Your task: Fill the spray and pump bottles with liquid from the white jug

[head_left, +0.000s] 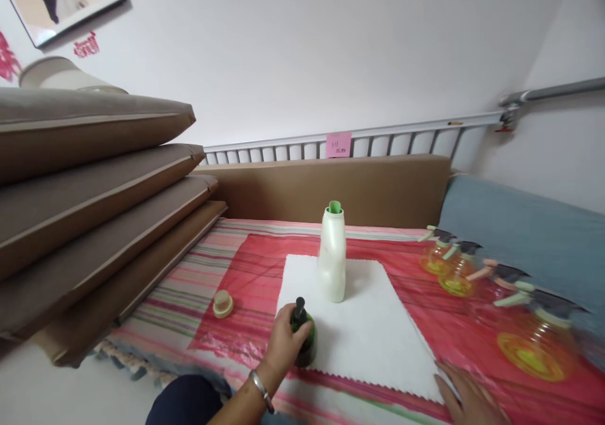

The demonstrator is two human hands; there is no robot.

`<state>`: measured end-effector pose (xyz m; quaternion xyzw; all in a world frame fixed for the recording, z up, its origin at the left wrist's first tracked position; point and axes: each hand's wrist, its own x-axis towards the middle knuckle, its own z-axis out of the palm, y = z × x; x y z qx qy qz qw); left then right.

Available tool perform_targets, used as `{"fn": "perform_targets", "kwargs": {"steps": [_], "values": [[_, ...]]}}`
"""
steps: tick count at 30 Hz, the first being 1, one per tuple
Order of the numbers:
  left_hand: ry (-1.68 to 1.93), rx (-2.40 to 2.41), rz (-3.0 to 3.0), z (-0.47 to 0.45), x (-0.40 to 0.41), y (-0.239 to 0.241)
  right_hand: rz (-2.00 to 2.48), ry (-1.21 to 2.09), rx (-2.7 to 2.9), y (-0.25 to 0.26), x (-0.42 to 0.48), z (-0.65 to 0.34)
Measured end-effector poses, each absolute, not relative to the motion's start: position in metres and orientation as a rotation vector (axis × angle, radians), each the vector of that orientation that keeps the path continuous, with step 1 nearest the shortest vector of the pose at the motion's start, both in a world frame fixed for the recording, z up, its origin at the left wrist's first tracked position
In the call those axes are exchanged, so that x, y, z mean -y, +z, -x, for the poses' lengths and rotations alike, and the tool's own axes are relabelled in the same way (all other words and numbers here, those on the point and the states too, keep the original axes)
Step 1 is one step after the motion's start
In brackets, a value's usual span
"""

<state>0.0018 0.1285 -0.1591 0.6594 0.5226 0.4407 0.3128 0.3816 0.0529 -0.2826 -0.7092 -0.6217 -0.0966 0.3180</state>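
My left hand [285,344] is wrapped round a small dark green bottle [305,338] with a black top, standing at the near edge of a white cloth [373,333]. A tall white bottle [333,255] with an open green spout stands upright on the cloth behind it. Its cream cap [222,303] lies to the left on the red sheet [246,286]. My right hand [467,395] rests flat on the red sheet at the cloth's near right corner, fingers stretched out, holding nothing.
Several clear spray bottles [456,267] with yellow-green liquid lie at the right on the red sheet. Stacked brown cushions [94,210] overhang the left side. A brown backrest [331,188], metal rail [401,138] and blue cushion [520,236] close the back and right.
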Motion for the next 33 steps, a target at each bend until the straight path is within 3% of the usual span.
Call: {"fn": "perform_targets", "kwargs": {"steps": [4, 9, 13, 23, 33], "values": [[1.217, -1.4, -1.806, -0.008, -0.125, -0.17, 1.738, -0.203, 1.472, -0.243, -0.051, -0.354], [1.232, -1.403, -1.882, -0.008, -0.119, -0.176, 1.484, 0.261, 1.53, -0.179, -0.071, -0.225], [1.282, -1.354, -1.94, -0.006, -0.114, -0.183, 1.441, 0.337, 1.608, -0.153, -0.094, -0.14], [1.259, -1.422, -1.886, -0.007, -0.107, -0.189, 1.48, 0.298, 1.526, -0.158, -0.105, -0.113], [1.281, -1.337, -1.921, -0.005, -0.108, -0.185, 1.359, 0.601, 1.523, -0.155, -0.114, -0.119]]}}
